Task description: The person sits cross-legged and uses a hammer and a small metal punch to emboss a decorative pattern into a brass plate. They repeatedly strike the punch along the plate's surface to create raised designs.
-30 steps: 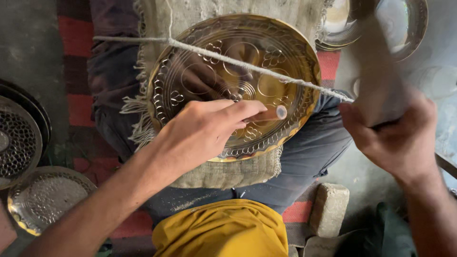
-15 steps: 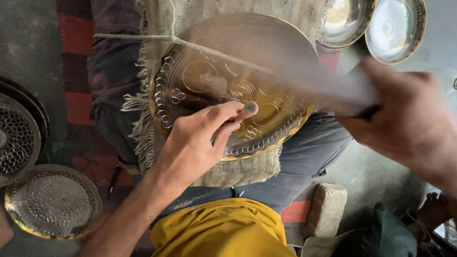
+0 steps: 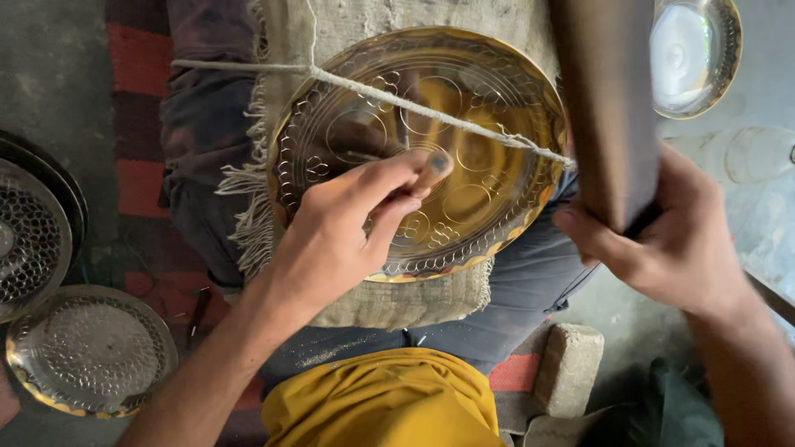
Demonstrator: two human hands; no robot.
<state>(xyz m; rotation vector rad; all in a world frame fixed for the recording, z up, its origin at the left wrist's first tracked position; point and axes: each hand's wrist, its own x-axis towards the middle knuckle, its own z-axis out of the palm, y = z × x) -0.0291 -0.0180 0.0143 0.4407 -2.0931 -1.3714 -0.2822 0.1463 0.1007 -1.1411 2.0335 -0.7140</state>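
Observation:
A round brass plate (image 3: 489,108) with engraved circles and scalloped border lies on a burlap cloth (image 3: 397,302) over my lap. A taut cord (image 3: 373,93) runs across the plate's face. My left hand (image 3: 339,236) rests on the plate's near rim and pinches a small chisel-like punch (image 3: 436,165) upright against the metal. My right hand (image 3: 662,240) grips the lower end of a flat wooden mallet (image 3: 609,108), raised above the plate's right side.
Two perforated metal plates (image 3: 87,348) and a stack of dark ones (image 3: 29,223) lie on the floor at left. A shiny bowl-like plate (image 3: 696,54) sits at top right. A stone block (image 3: 567,368) lies by my right thigh.
The mallet swung down across the plate half a second ago and is now raised again at the right. My left hand has stayed on the punch, shifting slightly.

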